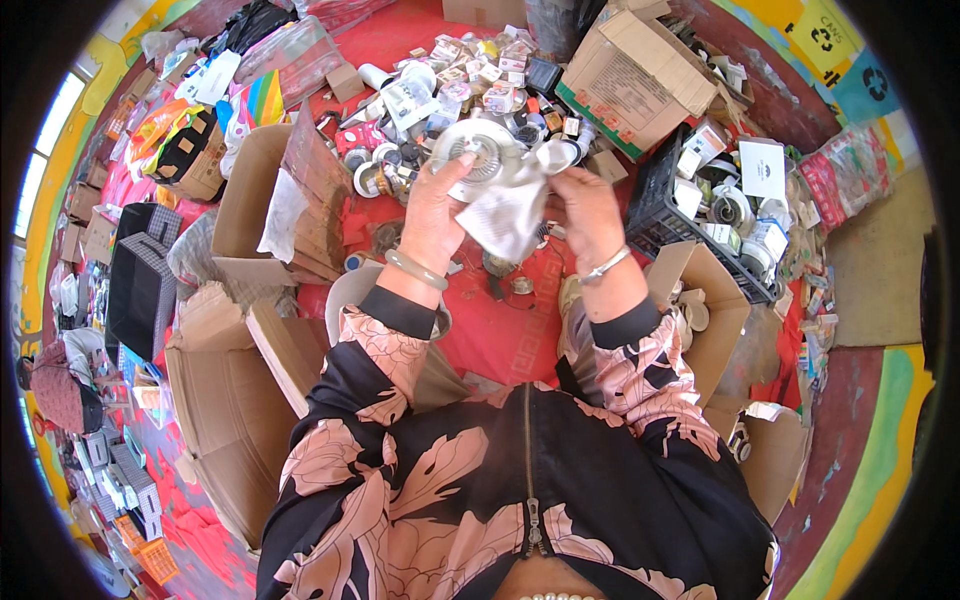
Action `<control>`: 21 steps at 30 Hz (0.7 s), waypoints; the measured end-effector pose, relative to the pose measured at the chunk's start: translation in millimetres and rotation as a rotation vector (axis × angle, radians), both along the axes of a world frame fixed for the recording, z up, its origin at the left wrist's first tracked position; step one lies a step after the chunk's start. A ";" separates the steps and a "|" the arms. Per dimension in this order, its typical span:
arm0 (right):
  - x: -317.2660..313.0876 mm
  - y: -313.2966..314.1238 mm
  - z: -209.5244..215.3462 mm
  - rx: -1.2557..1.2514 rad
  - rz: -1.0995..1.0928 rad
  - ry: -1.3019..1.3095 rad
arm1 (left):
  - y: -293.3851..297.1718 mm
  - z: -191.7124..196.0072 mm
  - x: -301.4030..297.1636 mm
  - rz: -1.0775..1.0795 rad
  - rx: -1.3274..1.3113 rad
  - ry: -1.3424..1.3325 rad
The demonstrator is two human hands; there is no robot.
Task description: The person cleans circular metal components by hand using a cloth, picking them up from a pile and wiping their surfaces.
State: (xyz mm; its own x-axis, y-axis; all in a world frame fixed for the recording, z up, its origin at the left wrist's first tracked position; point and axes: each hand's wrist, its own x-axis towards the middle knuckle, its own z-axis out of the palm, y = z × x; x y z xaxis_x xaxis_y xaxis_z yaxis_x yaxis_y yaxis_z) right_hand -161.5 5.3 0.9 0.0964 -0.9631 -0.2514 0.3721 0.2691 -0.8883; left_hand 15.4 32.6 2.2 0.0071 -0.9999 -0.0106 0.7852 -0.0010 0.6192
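My left hand (437, 205) grips a white, round lamp fitting (480, 158) with a ribbed centre, thumb over its near rim. My right hand (588, 215) is closed at the edge of a crumpled white wrapper (503, 218), which hangs beside the fitting and is smeared by motion. I cannot tell whether it is thin foam or plastic, or whether it still touches the fitting. Just beyond my hands lies a heap of small boxes and lamp parts (490, 75) on a red sheet (500, 325).
A black crate (650, 215) of lamp parts stands to the right, with an open carton (715, 310) of white pieces nearer me. More cartons (250, 200) flank my left side. A large closed-looking box (635, 85) sits at the far right of the heap.
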 end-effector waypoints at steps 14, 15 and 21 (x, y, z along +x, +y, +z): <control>-19.8 1.0 25.7 -0.666 0.071 0.457 | 6.4 7.9 0.0 -0.131 0.006 -0.123; -18.8 -0.1 20.8 -0.609 0.138 0.446 | 6.8 11.1 -1.8 -0.141 -0.009 -0.131; -25.3 -9.2 9.0 -0.377 0.189 0.413 | 8.9 12.1 -2.7 -0.201 -0.087 -0.215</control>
State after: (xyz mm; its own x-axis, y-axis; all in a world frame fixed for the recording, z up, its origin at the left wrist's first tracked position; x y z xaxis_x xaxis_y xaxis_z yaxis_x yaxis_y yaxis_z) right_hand -186.9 -3.9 9.9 0.2421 -0.9689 0.0517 -0.0492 -0.0655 -0.9966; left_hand 12.7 41.5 14.3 -0.1982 -0.9786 0.0555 0.6260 -0.0828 0.7754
